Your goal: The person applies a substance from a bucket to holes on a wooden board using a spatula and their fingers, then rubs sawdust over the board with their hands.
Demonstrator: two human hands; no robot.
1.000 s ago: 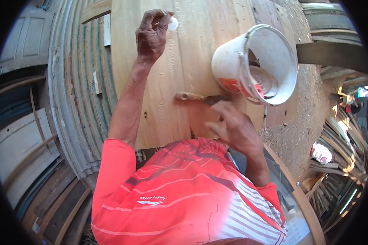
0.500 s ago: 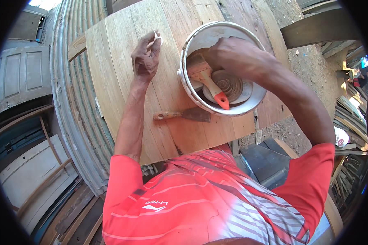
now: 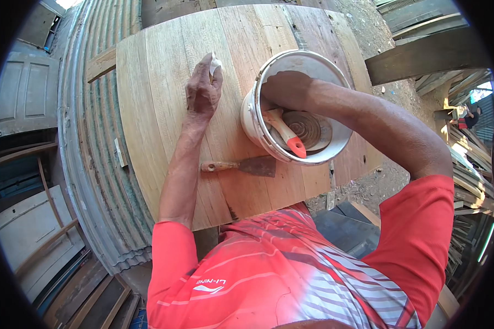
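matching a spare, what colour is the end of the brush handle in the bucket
Orange-red handle end; the head view shows it best.

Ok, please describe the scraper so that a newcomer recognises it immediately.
On the wooden panel stands a white bucket. By its lower left in the view lies the scraper. Unlike the orange-tipped brush in the bucket, it has a broad dark blade.

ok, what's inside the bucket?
Bucket: right hand, brush, ridged disc. The hand and right forearm cover part of the interior; anything beneath them can't be seen.
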